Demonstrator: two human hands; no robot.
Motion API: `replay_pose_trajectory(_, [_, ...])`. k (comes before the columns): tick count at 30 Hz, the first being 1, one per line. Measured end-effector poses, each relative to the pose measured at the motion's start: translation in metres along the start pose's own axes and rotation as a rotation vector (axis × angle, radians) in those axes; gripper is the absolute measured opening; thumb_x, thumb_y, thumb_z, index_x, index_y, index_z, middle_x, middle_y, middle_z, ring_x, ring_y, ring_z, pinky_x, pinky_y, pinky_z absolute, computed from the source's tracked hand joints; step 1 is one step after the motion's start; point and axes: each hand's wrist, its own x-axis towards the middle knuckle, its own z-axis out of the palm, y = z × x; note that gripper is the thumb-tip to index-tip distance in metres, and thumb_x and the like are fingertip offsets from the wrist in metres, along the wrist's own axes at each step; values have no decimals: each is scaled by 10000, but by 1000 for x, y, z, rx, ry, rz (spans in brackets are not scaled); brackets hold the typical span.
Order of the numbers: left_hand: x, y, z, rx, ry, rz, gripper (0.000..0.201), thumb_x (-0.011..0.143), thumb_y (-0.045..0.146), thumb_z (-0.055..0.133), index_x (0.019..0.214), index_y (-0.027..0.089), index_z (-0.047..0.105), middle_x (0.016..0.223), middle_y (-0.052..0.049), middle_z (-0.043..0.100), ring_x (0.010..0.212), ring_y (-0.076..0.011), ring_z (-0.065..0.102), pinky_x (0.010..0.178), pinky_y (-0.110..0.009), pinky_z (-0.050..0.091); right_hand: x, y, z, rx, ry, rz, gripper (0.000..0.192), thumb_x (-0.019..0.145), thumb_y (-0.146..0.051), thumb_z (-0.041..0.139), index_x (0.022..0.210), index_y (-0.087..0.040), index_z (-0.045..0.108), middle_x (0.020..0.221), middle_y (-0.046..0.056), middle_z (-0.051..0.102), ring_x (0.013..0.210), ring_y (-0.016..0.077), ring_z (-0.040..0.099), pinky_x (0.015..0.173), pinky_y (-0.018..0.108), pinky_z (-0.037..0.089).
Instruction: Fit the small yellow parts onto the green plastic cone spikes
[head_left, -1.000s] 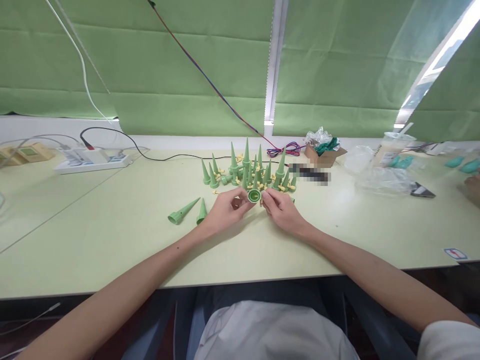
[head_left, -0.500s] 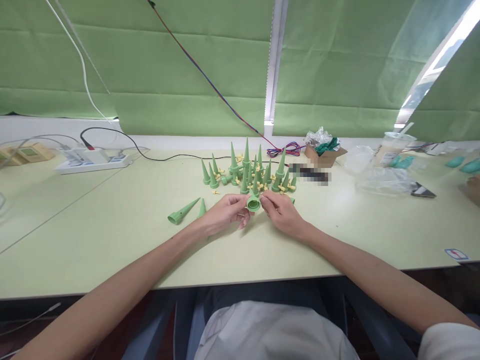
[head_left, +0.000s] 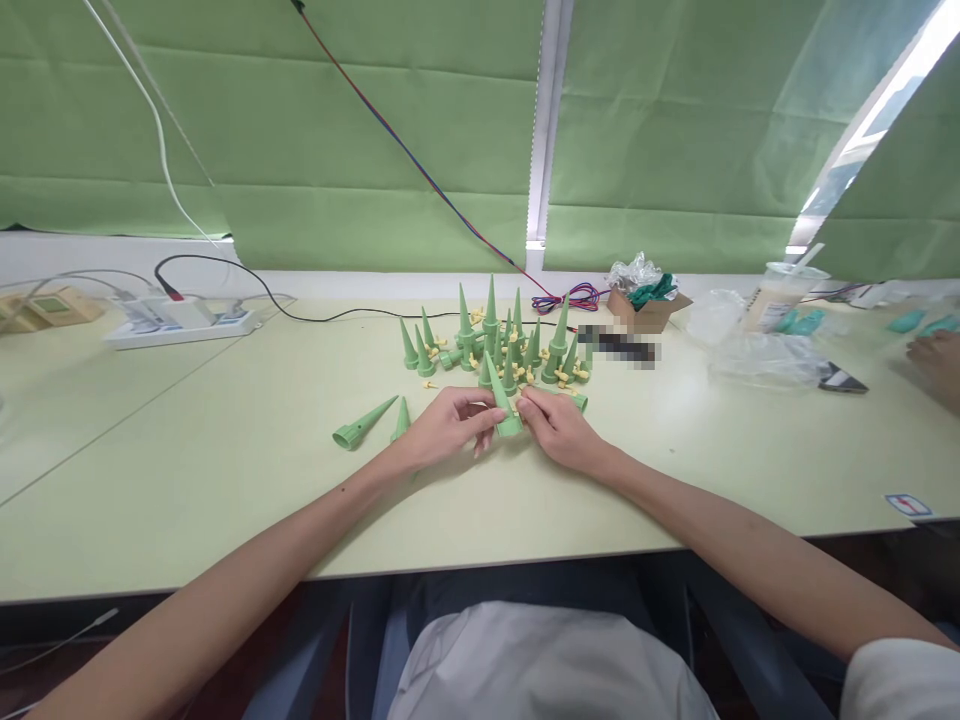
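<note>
Apparently a small-parts workroom, long pale worktable (head_left: 225, 480), power strip (head_left: 184, 330), clustered green plastic spikes (head_left: 491, 318), window blinds (head_left: 337, 210)

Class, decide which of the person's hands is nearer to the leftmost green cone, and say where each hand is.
Left. The left hand is to the right of the leftmost green cone, apart from it; the right hand is farther right, beyond the left hand.
</note>
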Motion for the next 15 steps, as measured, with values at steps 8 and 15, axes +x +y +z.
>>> replay_pose_trajectory(8, [1,-6,4,424,173,295,370,923,370,557,611,172,527,696,-27,515,637,-133,480,564,-241,393,4,-2,-2,15,-30,73,399,1021,-375,340,658,-212,365,592,-23,430,563,133,394,589,289,304])
replay_pose_trajectory(15, [4,-7,10,351,299,219,228,914,409,570,858,194,620,935,-60,568,673,-133,531,587,-248,462,6,-5,0,10,105,109,420,1013,-426,366,660,-204,410,599,-19,464,570,129,419,594,280,320])
